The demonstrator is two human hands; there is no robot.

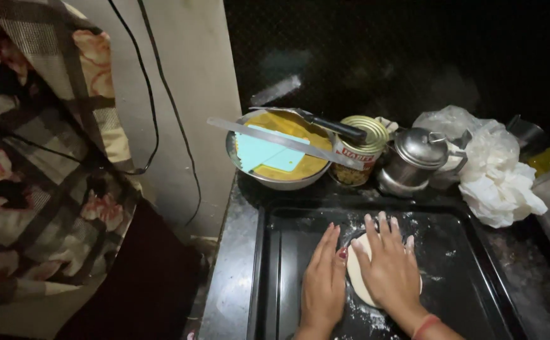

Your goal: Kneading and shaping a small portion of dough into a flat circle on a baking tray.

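A flat round disc of pale dough (358, 278) lies on a black tray (457, 277) dusted with flour. My right hand (389, 269) presses flat on top of the dough, fingers spread. My left hand (323, 284) rests beside it, palm down on the tray, its fingertips touching the dough's left edge. Much of the dough is hidden under my right hand.
Behind the tray stand a steel bowl (237, 157) of yellow filling with a turquoise scraper (263, 153) and a long knife (281, 141) across it, an open tin can (358, 151), a small steel pot with lid (413, 160) and crumpled white plastic bags (495, 173). A patterned cloth (36, 157) hangs at left.
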